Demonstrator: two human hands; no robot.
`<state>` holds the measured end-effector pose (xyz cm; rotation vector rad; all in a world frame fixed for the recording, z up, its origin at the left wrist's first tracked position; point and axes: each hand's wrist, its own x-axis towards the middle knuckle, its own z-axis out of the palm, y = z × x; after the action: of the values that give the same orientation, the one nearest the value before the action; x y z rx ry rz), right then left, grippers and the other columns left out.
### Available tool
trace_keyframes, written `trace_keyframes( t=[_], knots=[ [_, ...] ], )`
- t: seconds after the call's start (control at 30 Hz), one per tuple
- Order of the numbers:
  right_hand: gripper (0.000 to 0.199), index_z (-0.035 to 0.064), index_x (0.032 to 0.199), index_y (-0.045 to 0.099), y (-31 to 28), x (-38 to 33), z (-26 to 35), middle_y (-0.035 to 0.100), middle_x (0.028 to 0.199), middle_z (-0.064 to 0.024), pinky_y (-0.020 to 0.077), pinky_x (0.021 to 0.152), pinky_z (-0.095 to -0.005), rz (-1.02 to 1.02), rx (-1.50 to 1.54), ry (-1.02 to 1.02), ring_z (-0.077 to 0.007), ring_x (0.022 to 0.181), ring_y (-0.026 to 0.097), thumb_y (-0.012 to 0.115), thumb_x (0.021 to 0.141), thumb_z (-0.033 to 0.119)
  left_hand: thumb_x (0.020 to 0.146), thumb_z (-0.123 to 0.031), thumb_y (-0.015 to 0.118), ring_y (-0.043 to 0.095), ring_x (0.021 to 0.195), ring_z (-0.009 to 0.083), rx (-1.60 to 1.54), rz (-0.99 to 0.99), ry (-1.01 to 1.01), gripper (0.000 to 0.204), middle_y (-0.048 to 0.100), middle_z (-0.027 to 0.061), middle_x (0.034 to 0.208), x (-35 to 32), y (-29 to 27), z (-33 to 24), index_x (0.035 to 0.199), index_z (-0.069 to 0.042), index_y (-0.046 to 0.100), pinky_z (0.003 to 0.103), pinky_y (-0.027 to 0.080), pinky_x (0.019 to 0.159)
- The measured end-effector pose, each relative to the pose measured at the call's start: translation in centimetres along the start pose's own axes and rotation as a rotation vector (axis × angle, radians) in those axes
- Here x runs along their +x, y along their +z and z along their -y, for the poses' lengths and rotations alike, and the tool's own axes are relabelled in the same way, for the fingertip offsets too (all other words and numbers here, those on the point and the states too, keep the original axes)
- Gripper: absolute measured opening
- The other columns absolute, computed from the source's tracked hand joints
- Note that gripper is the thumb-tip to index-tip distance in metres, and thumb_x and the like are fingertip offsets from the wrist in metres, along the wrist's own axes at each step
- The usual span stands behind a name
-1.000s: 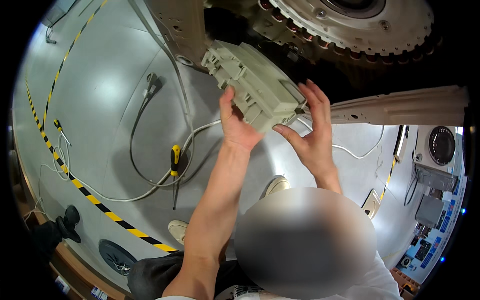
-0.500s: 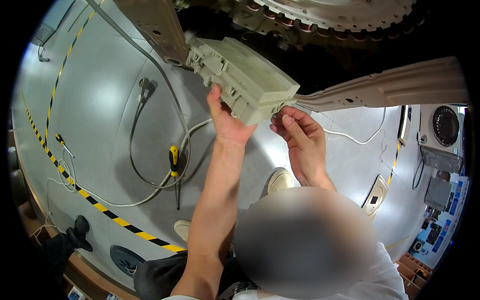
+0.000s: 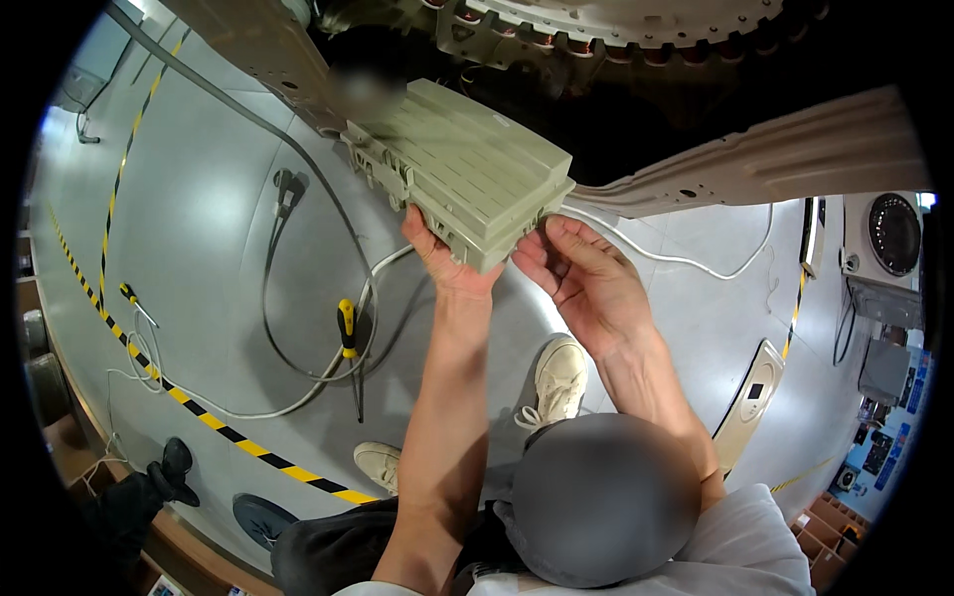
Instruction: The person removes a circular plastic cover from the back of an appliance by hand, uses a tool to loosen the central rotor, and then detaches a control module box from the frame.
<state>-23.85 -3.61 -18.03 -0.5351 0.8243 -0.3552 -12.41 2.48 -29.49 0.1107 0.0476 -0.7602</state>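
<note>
A pale grey-green plastic housing [image 3: 487,159], a flat box with clips and slots along its sides, is tilted below the opening of a large appliance. From underneath, my left hand [image 3: 455,268] grips its near edge, the thumb up against the clipped side. At the box's right corner my right hand [image 3: 601,283] has its thumb and fingers curled together against the end. Whatever may be pinched between those fingertips is hidden. The far left end of the housing is blurred.
Above are the appliance's metal frame [image 3: 735,149] and a round toothed motor part [image 3: 616,20] with copper windings. A yellow-black screwdriver [image 3: 347,328], looped grey cable [image 3: 268,308] and plug [image 3: 285,189] lie on the floor. A beige panel [image 3: 747,402] lies right; a dark shoe [image 3: 171,472] is lower left.
The housing has tilted so more of its broad top face shows, and it sits slightly left and lower. My right hand stays at its corner, with more of the forearm visible.
</note>
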Motion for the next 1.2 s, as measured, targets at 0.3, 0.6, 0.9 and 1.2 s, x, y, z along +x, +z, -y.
trace_keyframes(
  t=[0.3,0.6,0.9,1.2],
  knots=[
    [0.015,-0.0037,0.104,0.058,0.2,-0.1,-0.1,0.064,0.096,-0.0143,0.0562,0.089,-0.0355,-0.013,0.070,0.050,-0.0220,0.091,0.066,0.056,0.095,0.009,0.074,-0.052,0.071,0.047,0.125,0.0271,0.037,-0.018,0.019,0.078,0.050,0.0056,0.136,0.1,-0.6,-0.2,0.138,-0.014,0.046,0.047,0.042,0.104],
    [0.013,-0.0022,0.101,0.058,-0.5,1.2,-1.1,0.064,0.094,-0.0117,0.0566,0.087,-0.0338,0.064,0.073,0.014,-0.0205,0.089,0.065,0.057,0.095,0.010,0.081,-0.055,0.060,0.052,0.118,0.0274,0.059,-0.013,0.055,0.071,0.051,0.0073,0.133,0.4,-1.8,0.2,0.135,-0.012,0.047,0.046,0.046,0.098],
    [0.025,-0.0004,0.108,0.054,-1.2,1.1,-1.2,0.061,0.103,-0.0107,0.0537,0.082,-0.0304,0.004,-0.263,-0.198,-0.0179,0.093,0.062,0.067,0.088,0.008,0.079,-0.053,0.065,0.051,0.120,0.0292,-0.081,0.016,-0.045,0.074,0.050,0.0079,0.135,0.5,-2.6,-0.3,0.137,-0.011,0.046,0.048,0.045,0.099],
    [0.077,0.0101,0.130,0.055,0.9,1.8,0.4,0.043,0.139,-0.0154,0.0329,0.107,-0.0503,0.162,-1.614,-1.148,-0.0371,0.131,0.039,0.086,0.061,0.028,0.076,-0.044,0.071,0.053,0.120,0.0295,0.012,0.003,-0.117,0.077,0.053,0.0126,0.133,0.2,0.2,-1.4,0.137,-0.007,0.043,0.047,0.046,0.101]
  ],
)
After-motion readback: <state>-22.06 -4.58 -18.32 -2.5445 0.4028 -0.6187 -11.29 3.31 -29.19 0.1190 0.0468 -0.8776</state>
